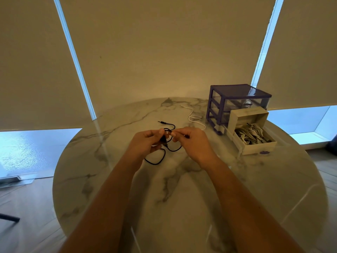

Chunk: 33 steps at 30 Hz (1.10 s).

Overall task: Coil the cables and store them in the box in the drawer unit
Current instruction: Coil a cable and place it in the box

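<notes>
While pinched between curled fingers of left hand (148, 138) and right hand (189, 138): thin black audio cable (156, 162); beyond fingertips, loose white cable (193, 116); right of fingers, open cream box (255, 141) in purple drawer unit (235, 99).

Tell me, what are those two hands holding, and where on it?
Both the left hand and right hand pinch the thin black audio cable along its middle; one plug end lies free on the table.

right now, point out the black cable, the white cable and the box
black cable (158, 162), head view, loop hanging below the hands
white cable (194, 116), head view, curl on the table
box (258, 148), head view, front wall
</notes>
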### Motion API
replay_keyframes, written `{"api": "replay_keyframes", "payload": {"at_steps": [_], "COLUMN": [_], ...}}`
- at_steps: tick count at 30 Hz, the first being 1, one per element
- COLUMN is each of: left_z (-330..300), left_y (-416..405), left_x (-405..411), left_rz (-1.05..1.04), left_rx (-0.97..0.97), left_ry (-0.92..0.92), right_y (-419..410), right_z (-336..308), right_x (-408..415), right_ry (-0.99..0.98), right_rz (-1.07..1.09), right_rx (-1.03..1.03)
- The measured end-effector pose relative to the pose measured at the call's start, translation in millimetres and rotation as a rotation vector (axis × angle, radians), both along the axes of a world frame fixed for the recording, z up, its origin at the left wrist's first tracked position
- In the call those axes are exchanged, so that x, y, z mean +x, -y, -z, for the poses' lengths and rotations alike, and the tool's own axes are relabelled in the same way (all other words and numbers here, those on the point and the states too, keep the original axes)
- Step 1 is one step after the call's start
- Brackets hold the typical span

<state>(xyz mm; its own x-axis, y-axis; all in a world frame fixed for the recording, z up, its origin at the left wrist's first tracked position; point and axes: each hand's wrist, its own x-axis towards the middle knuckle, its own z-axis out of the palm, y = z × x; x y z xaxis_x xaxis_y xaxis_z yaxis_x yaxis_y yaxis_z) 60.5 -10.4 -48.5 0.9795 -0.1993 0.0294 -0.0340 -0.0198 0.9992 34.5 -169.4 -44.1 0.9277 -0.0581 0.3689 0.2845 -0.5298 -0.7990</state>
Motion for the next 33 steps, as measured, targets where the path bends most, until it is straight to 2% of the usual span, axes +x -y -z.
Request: {"api": "replay_keyframes", "payload": {"at_steps": [8,12,19,22,27,33], "left_z": [-3.3,-2.8,-3.5,-4.0,-4.1,-3.4], "left_y": [-2.9,-3.6,-5.3,-4.8,-3.5,-0.8], "left_x": [-1.3,-0.6,-0.4,-1.2,-1.2,-2.4], "left_rz": [0.079,0.087,-0.014,-0.042,-0.076,-0.056], "left_rx": [-0.137,-0.176,-0.237,-0.222,-0.197,-0.188], "left_ry": [-0.127,-0.161,-0.097,-0.084,-0.07,-0.081], "right_y": [1.0,1.9,7.2,5.8,10.9,14.6], "right_z": [-2.8,-1.6,8.2,12.4,11.3,8.1], "right_x": [-2.3,-0.3,4.3,6.7,12.3,8.7], "right_ry": [0.064,-0.004,-0.184,-0.254,-0.171,-0.146], "right_rz": [0.027,-0.004,0.0,-0.02,-0.013,-0.113], "right_rx": [0.105,0.079,0.061,0.198,0.539,0.73]}}
